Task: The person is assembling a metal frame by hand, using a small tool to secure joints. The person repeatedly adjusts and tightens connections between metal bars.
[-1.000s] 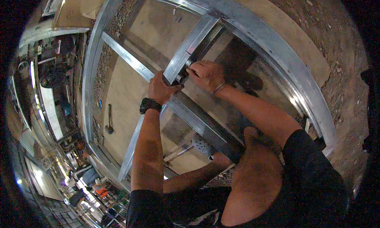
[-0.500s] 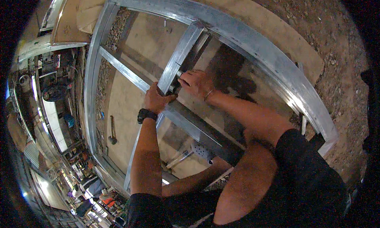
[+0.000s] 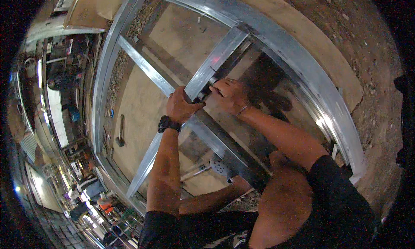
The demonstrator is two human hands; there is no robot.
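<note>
A large silver metal frame point(image 3: 298, 63) has square-tube bars crossing inside it. Where the bars meet, my left hand point(image 3: 179, 105), with a dark watch on the wrist, is closed over the crossing bar point(image 3: 212, 64), thumb toward its right side. My right hand point(image 3: 229, 93) is closed in a pinch beside that same bar, knuckles up. Something small and shiny shows at its fingertips against the bar's side; what it is I cannot make out. A short dark mark crosses the bar's top just above, with a faint red spot of light farther up.
A hammer point(image 3: 121, 130) lies on the tan sheet inside the frame, left of my arms. My foot in a grey clog point(image 3: 220, 166) stands inside the frame near another tool handle point(image 3: 194, 173). Stony dirt point(image 3: 371, 76) borders the right; cluttered shelves and goods line the left.
The whole view has shifted, so the frame and hands appear farther right. Both hands keep their places at the bar crossing. A faint red spot now shows on the bar.
</note>
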